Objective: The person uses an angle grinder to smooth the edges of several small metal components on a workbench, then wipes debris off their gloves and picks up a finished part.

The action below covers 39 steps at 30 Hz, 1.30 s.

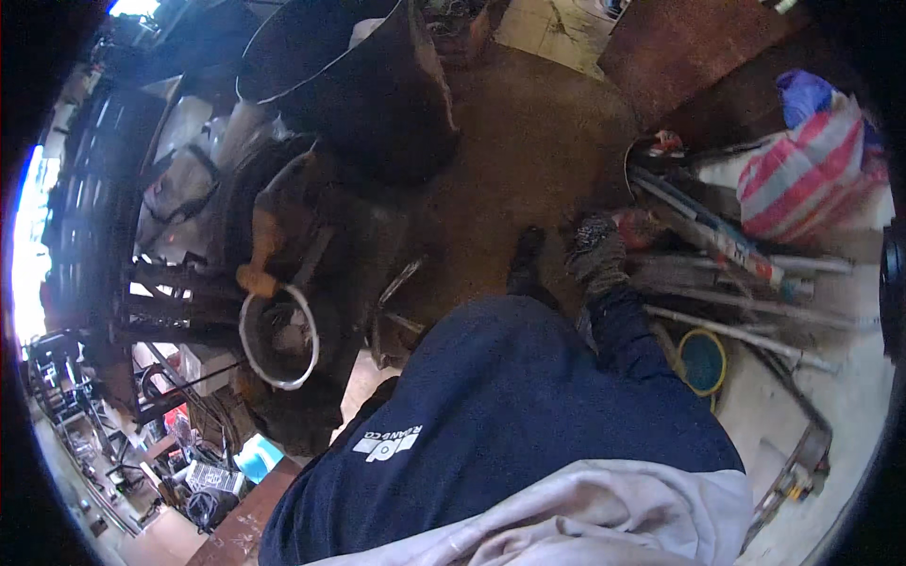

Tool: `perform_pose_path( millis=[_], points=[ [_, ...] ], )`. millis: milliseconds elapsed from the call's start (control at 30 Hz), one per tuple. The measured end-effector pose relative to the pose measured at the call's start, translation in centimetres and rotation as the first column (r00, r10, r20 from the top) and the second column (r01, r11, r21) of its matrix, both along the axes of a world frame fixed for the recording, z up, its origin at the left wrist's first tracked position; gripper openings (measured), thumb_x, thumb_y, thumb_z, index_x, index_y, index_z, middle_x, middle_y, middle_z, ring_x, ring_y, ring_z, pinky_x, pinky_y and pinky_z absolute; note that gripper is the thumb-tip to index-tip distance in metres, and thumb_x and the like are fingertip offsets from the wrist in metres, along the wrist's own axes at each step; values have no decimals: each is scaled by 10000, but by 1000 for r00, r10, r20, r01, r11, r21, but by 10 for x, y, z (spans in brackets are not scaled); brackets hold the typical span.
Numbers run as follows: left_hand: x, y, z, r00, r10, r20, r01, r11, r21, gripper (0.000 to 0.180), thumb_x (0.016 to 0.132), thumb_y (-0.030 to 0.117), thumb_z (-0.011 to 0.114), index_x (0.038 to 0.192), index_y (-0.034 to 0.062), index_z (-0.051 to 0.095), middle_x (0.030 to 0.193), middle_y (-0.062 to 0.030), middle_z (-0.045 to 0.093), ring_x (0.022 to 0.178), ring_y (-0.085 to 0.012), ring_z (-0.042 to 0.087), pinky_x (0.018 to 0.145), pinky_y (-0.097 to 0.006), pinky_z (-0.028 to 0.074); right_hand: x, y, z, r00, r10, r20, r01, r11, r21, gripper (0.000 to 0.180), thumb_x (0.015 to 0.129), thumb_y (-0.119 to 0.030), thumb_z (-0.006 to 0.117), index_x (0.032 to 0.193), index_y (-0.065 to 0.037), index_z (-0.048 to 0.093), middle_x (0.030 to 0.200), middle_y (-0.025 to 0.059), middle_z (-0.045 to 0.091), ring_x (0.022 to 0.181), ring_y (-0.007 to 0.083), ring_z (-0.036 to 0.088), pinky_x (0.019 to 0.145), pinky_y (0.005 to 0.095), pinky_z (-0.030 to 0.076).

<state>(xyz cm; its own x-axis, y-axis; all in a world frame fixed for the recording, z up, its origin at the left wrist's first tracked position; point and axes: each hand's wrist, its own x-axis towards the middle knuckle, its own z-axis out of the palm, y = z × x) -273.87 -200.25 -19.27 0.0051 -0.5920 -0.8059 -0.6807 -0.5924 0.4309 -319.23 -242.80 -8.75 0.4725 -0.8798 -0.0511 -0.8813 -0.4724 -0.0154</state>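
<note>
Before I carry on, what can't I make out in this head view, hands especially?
All in the head view:
- Left hand: not visible; the dark-blue top may cover it.
- Right hand: whether it grips anything is lost in blur and shadow.
- Striped bag: its sides hide any contents.
- White-rimmed bucket: contents too dim and blurred.
- Large dark container: cut off by the upper edge.

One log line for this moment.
right hand: gloved, near poles, grip unclear | left hand: not in view | far right: pink-and-white striped bag beyond poles
</note>
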Motion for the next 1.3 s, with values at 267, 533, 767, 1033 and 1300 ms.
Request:
perform_pose_path(
  millis=[267,533,767,1033,1300],
  points=[
    [-53,-122,56,978,193,82,-204,964,169,281,952,276,549,1080,78,701,984,-152,717,946,-332,681,838,-461,540,-12,-212,-6,990,140,-11,-139,987,75,420,959,-356,534,1261,-88,649,1306,147,641,1216,330,583,1048,432,454],
    [-101,-266,46,938,342,51,-346,924,165,283,953,274,549,1084,72,697,988,-155,715,949,-335,678,841,-458,539,20,-403,-12,966,256,-49,-250,963,100,439,960,-371,530,1278,-88,640,1313,147,637,1224,324,579,1048,429,454],
    [-94,-390,29,923,385,30,-384,907,172,285,954,272,549,1088,66,694,991,-158,714,952,-338,677,844,-456,538,60,-525,-35,947,298,-120,-277,947,161,456,962,-384,527,1293,-88,631,1319,147,633,1230,318,576,1048,426,454],
    [-98,-552,39,851,525,8,-524,849,69,288,955,270,549,1093,60,690,995,-161,713,954,-341,674,847,-454,537,139,-677,-56,885,417,-206,-369,899,234,475,963,-399,523,1310,-88,621,1326,147,628,1238,312,573,1047,423,454],
    [-187,-614,90,625,775,93,-775,600,199,291,956,268,549,1097,54,687,999,-165,712,957,-344,672,851,-452,536,305,-859,-78,704,692,-158,-636,714,292,370,970,-315,532,1191,-62,686,1221,155,690,1143,298,646,929,439,537]
  ],
)
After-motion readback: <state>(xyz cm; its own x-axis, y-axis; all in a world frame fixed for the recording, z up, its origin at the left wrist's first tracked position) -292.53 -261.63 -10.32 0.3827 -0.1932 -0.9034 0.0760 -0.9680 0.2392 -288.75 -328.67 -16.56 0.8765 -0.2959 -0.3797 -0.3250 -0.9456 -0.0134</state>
